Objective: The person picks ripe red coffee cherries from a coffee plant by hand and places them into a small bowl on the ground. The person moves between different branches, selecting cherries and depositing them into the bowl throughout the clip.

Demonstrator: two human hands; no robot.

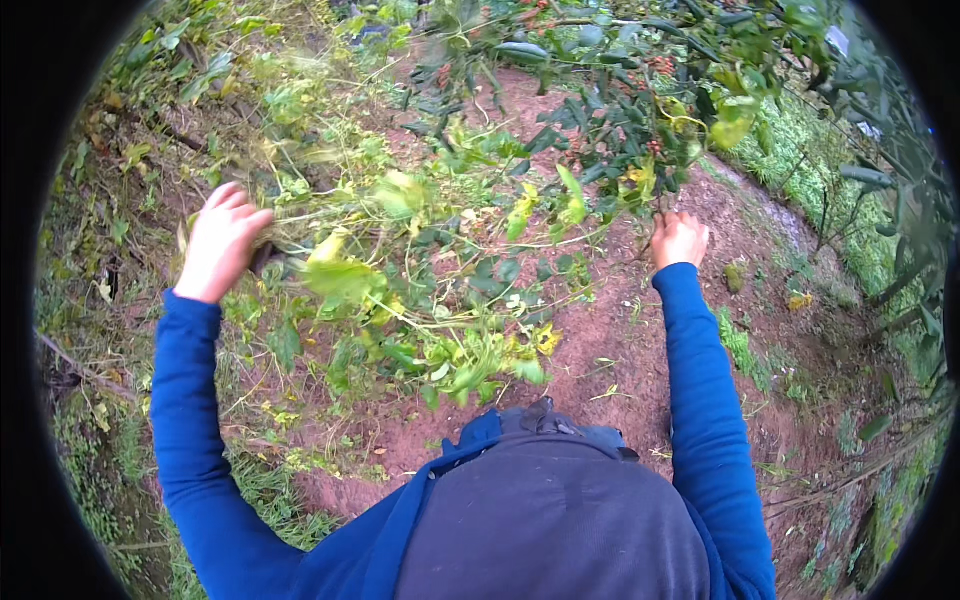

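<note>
My left hand (227,241) is closed around a bundle of leafy vine stems (300,225) at the left of the view. The green and yellowing vines trail from it towards the middle, some leaves blurred by motion. A small dark thing shows beneath that hand; I cannot tell what it is. At the right, my right hand (679,238) has its fingers curled around a thin stem at the lower end of a shrub branch with dark green leaves and red berries (654,147). A thin vine stretches between the two hands' sides.
Reddish bare soil (615,337) slopes below the vines. Tangled plants cover the left side. Dark-leaved shrub branches (870,176) overhang the upper right, beside green grass (787,142). Thin bare branches (862,472) reach in from the lower right.
</note>
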